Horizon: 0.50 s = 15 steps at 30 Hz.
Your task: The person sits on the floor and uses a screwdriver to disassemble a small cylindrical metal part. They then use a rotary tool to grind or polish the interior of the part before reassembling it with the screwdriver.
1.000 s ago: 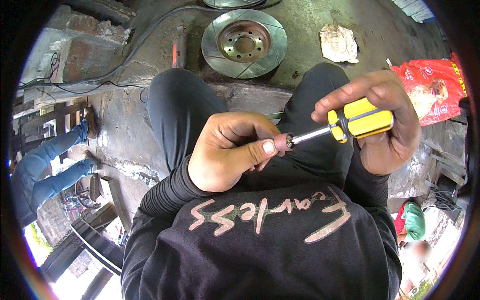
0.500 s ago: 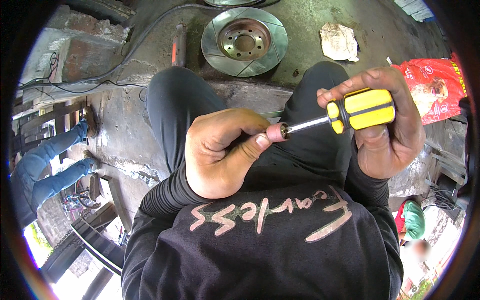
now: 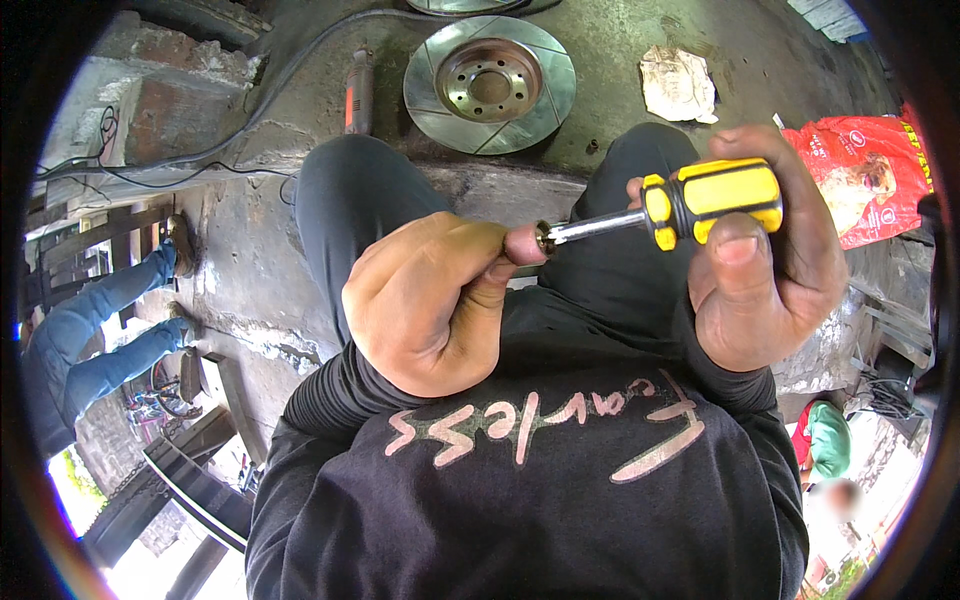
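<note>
Our left fingers (image 3: 478,240) pinch the reddish cylinder (image 3: 522,245); our right fingers (image 3: 741,257) grip the yellow screwdriver (image 3: 664,212); we should keep its shaft (image 3: 600,226) aligned with the cylinder, pressing gently.

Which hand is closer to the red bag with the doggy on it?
Right. The right hand, on the screwdriver, appears just left of the red bag; the left hand, holding the small pinkish cylinder, is farther left.
</note>
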Motion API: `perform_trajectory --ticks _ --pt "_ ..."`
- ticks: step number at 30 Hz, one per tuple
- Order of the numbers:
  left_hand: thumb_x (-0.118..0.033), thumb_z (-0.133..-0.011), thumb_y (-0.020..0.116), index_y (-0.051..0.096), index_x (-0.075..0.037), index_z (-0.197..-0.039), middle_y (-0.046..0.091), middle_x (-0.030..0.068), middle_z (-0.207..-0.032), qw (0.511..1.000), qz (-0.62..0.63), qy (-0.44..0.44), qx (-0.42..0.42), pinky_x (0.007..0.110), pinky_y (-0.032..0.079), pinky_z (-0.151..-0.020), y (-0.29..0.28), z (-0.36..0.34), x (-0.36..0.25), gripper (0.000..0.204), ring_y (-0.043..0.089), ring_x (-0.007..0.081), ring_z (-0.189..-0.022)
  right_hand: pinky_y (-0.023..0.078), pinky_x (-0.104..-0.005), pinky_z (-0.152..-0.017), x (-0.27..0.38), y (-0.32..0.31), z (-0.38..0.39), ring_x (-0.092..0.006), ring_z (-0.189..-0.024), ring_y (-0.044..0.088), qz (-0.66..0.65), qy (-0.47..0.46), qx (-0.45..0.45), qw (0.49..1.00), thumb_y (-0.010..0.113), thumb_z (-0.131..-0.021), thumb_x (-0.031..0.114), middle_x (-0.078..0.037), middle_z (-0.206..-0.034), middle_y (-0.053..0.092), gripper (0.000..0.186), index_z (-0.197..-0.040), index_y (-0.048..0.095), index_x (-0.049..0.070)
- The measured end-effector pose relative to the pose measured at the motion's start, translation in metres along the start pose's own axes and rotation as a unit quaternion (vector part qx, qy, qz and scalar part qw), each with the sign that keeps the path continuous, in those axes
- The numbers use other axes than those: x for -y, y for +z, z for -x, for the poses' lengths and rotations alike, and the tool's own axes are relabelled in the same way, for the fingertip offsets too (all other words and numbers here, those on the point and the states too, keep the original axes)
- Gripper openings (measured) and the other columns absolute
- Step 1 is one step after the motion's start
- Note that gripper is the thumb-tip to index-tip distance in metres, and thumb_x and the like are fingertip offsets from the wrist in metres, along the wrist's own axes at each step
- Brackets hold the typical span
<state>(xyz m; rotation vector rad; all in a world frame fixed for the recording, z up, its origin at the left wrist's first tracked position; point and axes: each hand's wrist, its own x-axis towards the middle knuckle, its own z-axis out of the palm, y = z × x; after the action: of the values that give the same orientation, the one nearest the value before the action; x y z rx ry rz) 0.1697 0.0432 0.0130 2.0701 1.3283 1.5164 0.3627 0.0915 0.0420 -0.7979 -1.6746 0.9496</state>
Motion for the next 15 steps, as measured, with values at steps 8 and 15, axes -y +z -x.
perform_trajectory --ticks 8,15 --pt "0.004 -0.075 0.063 0.057 0.003 -0.079 0.062 0.0105 -0.067 0.999 0.027 -0.026 0.007 0.024 0.044 -0.05 -0.003 -0.004 0.0 0.007 0.056 0.0165 -0.052 0.056 -0.0397 -0.064 -0.007 0.008 0.0 -0.0268 -0.074 0.063 -0.085 -0.007 -0.075 0.994 0.055 -0.087 0.025 -0.02 -0.093 0.057 0.044 -0.111 0.047 -0.01" --pt "-0.005 -0.086 0.056 0.06 0.003 -0.085 0.061 0.007 -0.074 0.859 0.431 -0.271 0.06 0.019 0.04 -0.052 0.0 0.005 0.001 0.008 0.05 0.0065 -0.056 0.055 -0.0435 -0.068 -0.018 -0.022 -0.014 -0.0305 -0.082 0.062 -0.106 -0.114 0.066 0.986 0.053 -0.089 0.024 -0.023 -0.1 0.053 0.044 -0.121 0.04 -0.003"
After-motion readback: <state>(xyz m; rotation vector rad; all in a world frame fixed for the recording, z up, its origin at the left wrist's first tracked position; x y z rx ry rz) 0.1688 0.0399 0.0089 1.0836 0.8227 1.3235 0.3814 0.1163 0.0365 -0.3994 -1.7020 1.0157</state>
